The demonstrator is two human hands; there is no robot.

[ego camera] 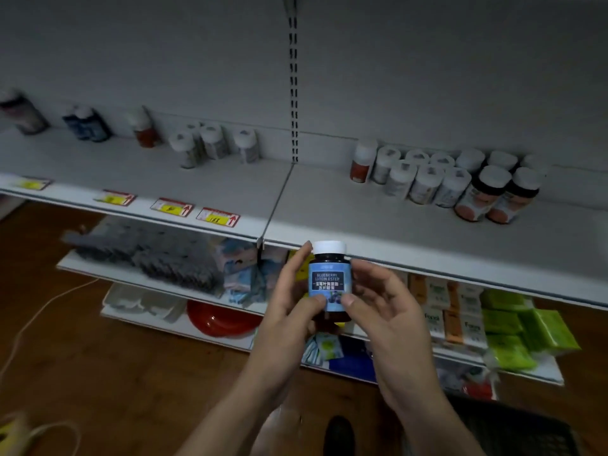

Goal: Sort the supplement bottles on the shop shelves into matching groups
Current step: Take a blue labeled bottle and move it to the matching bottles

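Observation:
A dark bottle with a white cap and a blue label (330, 278) is held upright in front of the shelf edge (427, 258). My left hand (289, 307) grips its left side, thumb on the label. My right hand (381, 304) grips its right side, thumb on the label's lower corner. On the white shelf stand several white-capped bottles at the right (424, 179), two dark bottles with orange labels (496, 195), a small white group left of the upright (214, 143), an orange bottle (144, 130) and blue bottles (87, 125).
Yellow and red price tags (194, 210) line the shelf's front edge. Lower shelves hold grey packs (148, 248), a red bowl (220, 320), orange and white boxes (450, 311) and green packs (519, 327). A dark basket (513, 426) sits at the bottom right on the brown floor.

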